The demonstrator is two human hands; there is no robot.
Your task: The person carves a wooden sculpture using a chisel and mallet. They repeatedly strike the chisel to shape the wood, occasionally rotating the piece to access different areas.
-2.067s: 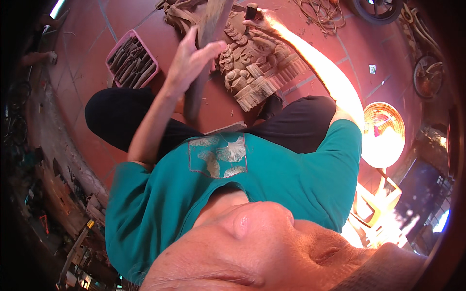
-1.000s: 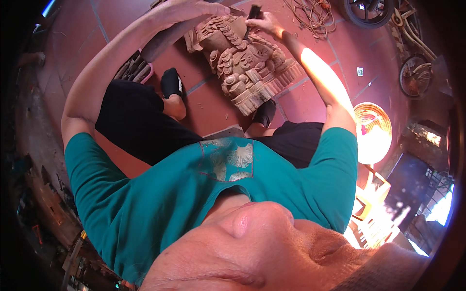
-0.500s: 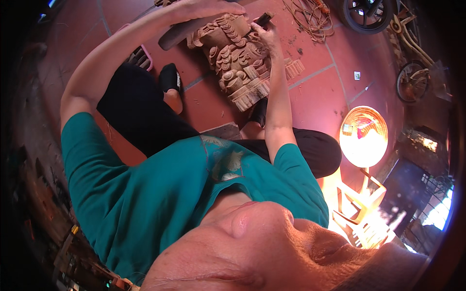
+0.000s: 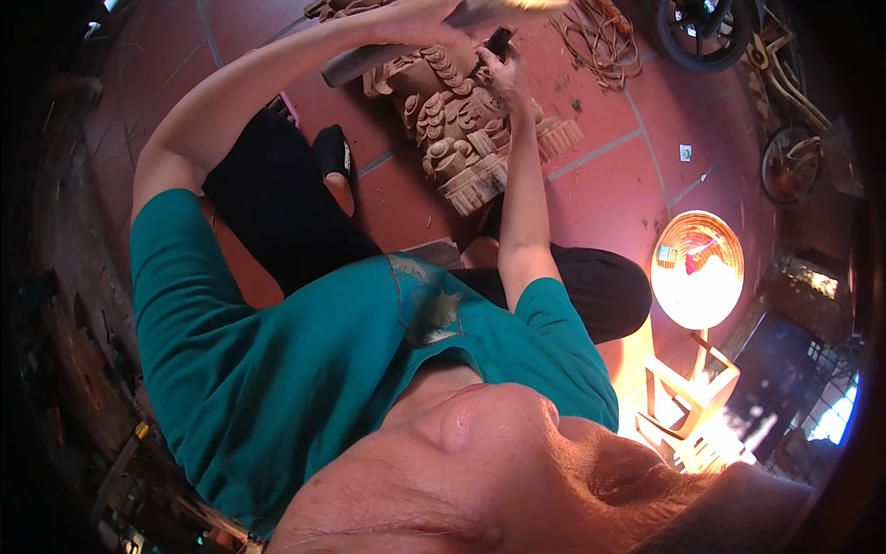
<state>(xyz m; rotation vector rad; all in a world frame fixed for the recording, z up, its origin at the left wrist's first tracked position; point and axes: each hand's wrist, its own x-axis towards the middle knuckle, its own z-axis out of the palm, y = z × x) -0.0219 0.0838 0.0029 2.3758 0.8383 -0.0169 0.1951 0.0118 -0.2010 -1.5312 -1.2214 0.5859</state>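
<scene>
Red tiled floor [image 4: 604,198]: carved wooden piece [image 4: 461,115], coiled cord [image 4: 602,42].

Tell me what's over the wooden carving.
The right hand, gripping a dark tool, overlaps the carving on its right side; the left hand, holding a wooden club, overlaps the far end. Carved surface behind them is covered.

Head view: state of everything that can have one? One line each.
Left hand: closed on the wooden club.
Wooden club: held aslant above the carving.
Right hand: closed on the short dark tool.
Short dark tool: tilted; lower end hidden.
Carving: resting on the floor, partly hidden by the right forearm.
Cord: loosely coiled on the floor.
Woven hat: hollow side showing, brightly sunlit.
</scene>
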